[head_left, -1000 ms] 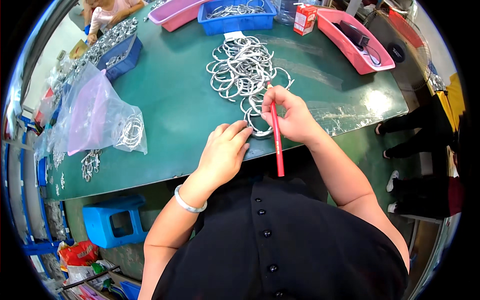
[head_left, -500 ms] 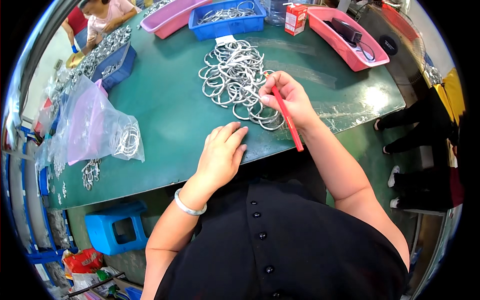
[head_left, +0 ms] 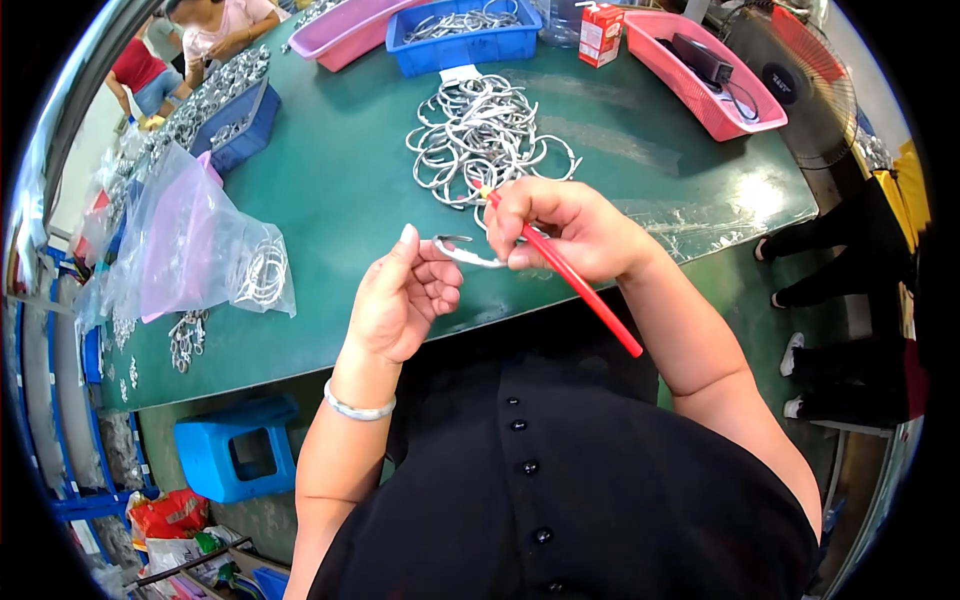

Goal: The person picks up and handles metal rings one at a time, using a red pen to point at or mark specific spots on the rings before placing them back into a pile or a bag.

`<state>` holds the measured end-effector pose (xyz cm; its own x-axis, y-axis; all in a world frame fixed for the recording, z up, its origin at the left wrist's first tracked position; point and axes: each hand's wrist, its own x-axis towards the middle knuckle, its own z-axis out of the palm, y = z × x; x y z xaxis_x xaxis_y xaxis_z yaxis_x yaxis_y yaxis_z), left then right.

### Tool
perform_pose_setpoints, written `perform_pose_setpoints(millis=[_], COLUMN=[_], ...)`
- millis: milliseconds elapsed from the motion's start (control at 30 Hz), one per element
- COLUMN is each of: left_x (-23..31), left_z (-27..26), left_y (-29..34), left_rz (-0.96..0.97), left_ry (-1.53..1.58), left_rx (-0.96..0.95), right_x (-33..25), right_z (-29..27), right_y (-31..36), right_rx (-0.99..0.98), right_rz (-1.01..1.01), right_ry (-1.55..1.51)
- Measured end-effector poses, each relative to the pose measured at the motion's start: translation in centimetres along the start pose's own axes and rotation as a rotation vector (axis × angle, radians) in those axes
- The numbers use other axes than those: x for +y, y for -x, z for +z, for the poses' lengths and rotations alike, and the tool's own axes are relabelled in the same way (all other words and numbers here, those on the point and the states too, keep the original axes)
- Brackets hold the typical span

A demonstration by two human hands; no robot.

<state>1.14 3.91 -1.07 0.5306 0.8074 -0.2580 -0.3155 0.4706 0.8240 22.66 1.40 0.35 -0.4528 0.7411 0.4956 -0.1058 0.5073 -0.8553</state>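
My right hand point(head_left: 565, 228) is closed around a long red pen-like stick point(head_left: 590, 297) with a yellowish tip, which slants down to the right. The same fingers also pinch a silver metal ring point(head_left: 465, 254), held above the table. Left of the ring, my left hand point(head_left: 400, 300) is turned palm up, thumb raised and fingers loosely bent. Its fingertips are close to the ring's left end; I cannot tell whether they touch. A pile of similar silver rings point(head_left: 475, 130) lies on the green table point(head_left: 340, 200) just beyond my hands.
A blue tray point(head_left: 465, 50) with rings, a pink basket point(head_left: 705, 95) with a black device, and a red carton point(head_left: 600, 38) stand at the far side. On the left are a clear plastic bag point(head_left: 200, 240) and a blue bin point(head_left: 238, 135). A blue stool point(head_left: 235, 450) sits below. Other people are nearby.
My right hand has drawn back from the pile with a ring in its fingers. My left hand has lifted off the table and turned palm up.
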Motion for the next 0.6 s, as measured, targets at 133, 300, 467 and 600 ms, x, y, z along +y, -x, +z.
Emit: perform_pose_setpoints(millis=[133,300,467,600], left_x=[-0.5,-1.2,-1.7,-1.8], left_z=[-0.3,-0.5,-0.4,-0.5], left_y=[0.7,0.8,1.3,1.4], left_rz=[-0.228,-0.176,-0.152,-0.135], left_ry=[0.261,0.456,0.506,0.513], left_rx=[-0.090,-0.031,0.022,0.043], right_x=[0.2,1.4,2.0,2.1], right_z=[1.0,1.5,2.3,2.9], right_y=[0.4,0.8,1.2,1.1], right_rx=[-0.038,0.110,0.211,0.296], right_rz=[-0.014,0.060,0.096,0.145], right_ry=[0.049,-0.048,-0.187,-0.249])
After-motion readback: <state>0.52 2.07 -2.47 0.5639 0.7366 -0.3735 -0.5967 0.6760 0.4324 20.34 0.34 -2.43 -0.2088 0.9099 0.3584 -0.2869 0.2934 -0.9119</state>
